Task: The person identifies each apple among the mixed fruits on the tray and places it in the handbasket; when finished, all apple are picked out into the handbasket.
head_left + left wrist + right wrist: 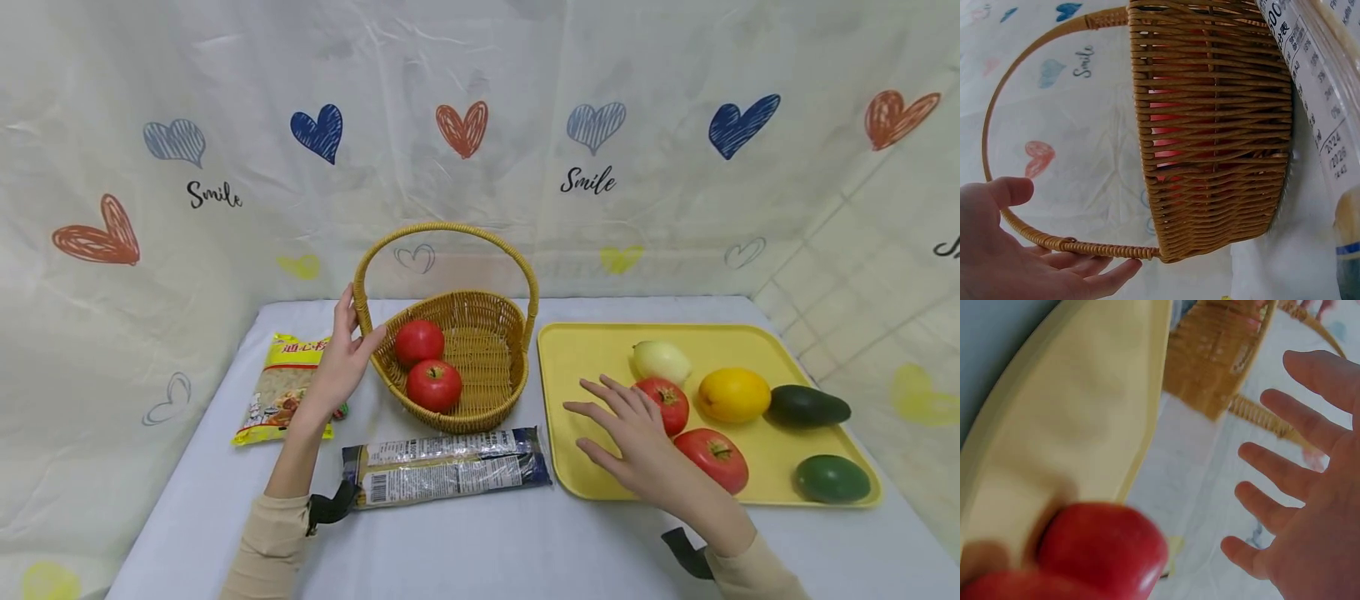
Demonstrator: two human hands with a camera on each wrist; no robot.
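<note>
My left hand (339, 371) is at the left side of the wicker basket (483, 362), its fingers extended behind the foot of the arched handle (1107, 250) and its thumb standing apart in front. Two red apples (434, 386) lie in the left half of the basket. Over the left part of the yellow tray (585, 350), my right hand (637, 442) hovers with spread fingers, holding nothing. Just beyond and beside it on the tray are two more red apples, one partly hidden (667, 406) and one nearer (718, 462); the right wrist view shows an apple (1104, 547) below the palm.
Also on the tray are a pale onion (662, 362), a yellow lemon (734, 395), a dark elongated fruit (808, 407) and a green oval one (832, 478). A yellow food bag (281, 387) lies left of the basket; a long printed packet (450, 475) lies in front of it.
</note>
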